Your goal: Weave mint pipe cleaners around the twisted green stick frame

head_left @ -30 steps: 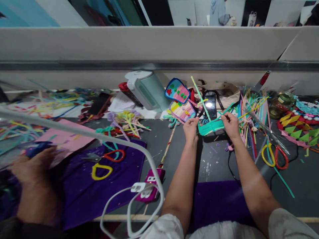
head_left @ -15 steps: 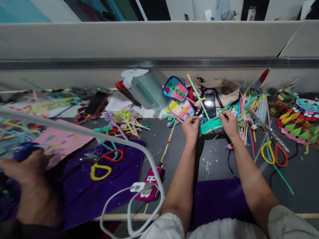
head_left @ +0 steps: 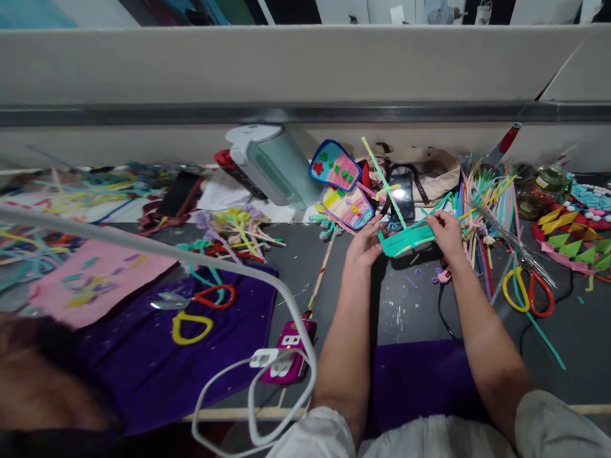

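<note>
Both hands shifted slightly right; the co-worker's hand at far left dropped low. Left hand (head_left: 366, 245) pinches the left end of the teal woven strip piece (head_left: 407, 239), right hand (head_left: 446, 230) pinches its right end, held above the table (head_left: 410, 305). Several rows look woven; 1 pale green pipe cleaner (head_left: 383, 182) sticks up loose, so unfinished.

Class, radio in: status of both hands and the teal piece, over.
Left hand and right hand grip teal woven piece at each end. Piece held above dark table. Phone and loose sticks crowd close behind.
</note>
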